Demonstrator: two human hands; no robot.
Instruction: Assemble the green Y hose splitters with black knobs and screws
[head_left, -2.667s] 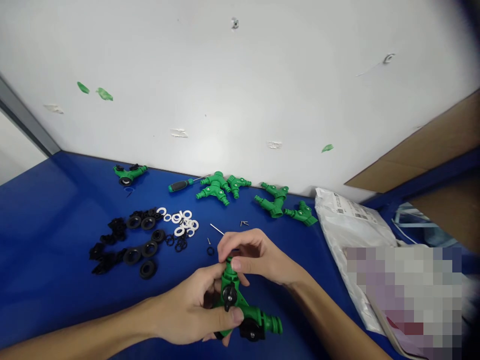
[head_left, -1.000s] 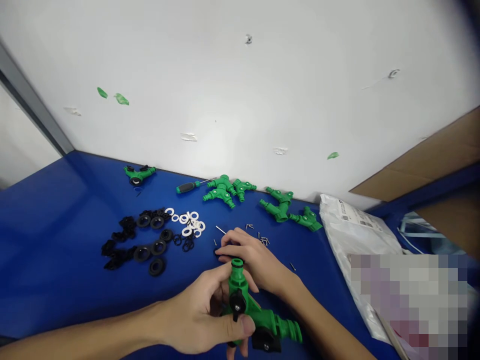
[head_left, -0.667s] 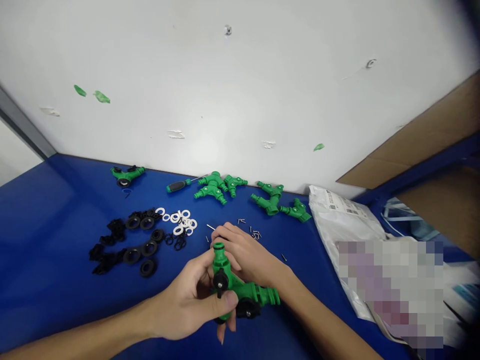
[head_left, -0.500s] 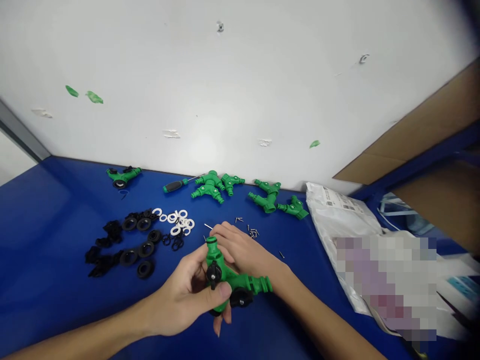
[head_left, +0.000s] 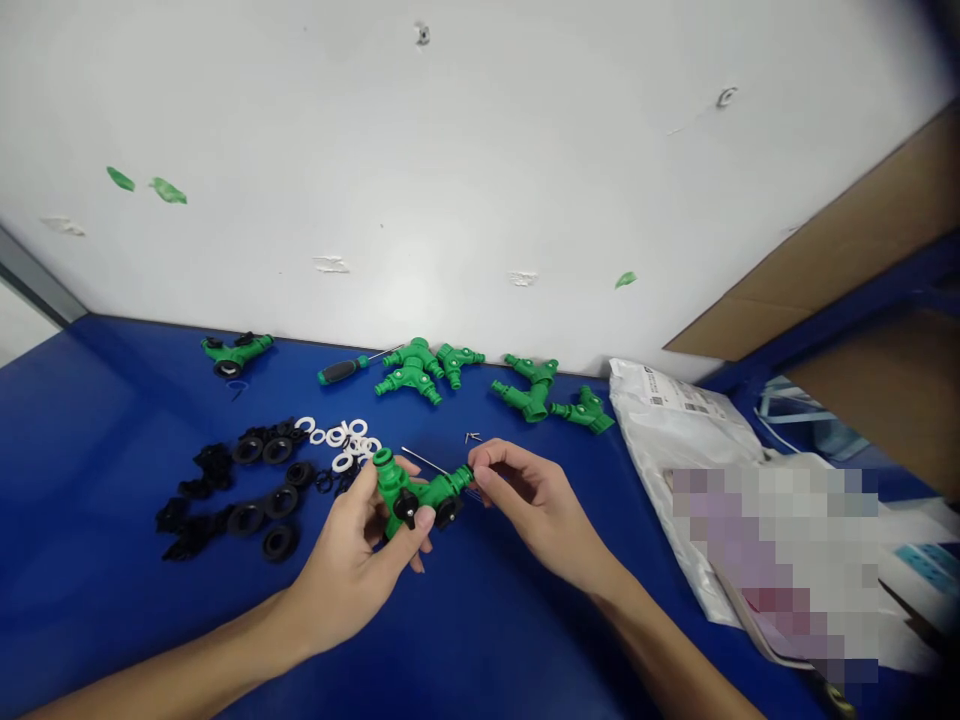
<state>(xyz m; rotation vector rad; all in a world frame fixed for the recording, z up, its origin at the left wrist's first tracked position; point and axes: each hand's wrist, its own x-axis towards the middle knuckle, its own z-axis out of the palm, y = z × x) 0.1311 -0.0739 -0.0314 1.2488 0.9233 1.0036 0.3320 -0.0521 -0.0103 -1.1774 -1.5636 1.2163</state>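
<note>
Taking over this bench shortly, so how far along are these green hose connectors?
Done: the far-left connector has its black fittings on. In hand: the left hand holds a second connector with black knobs on; the right hand is at its end. Left: bare green connectors by the wall, loose black rings, white washers.

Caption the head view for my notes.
Left hand holds a green hose splitter, right hand at its end.
</note>
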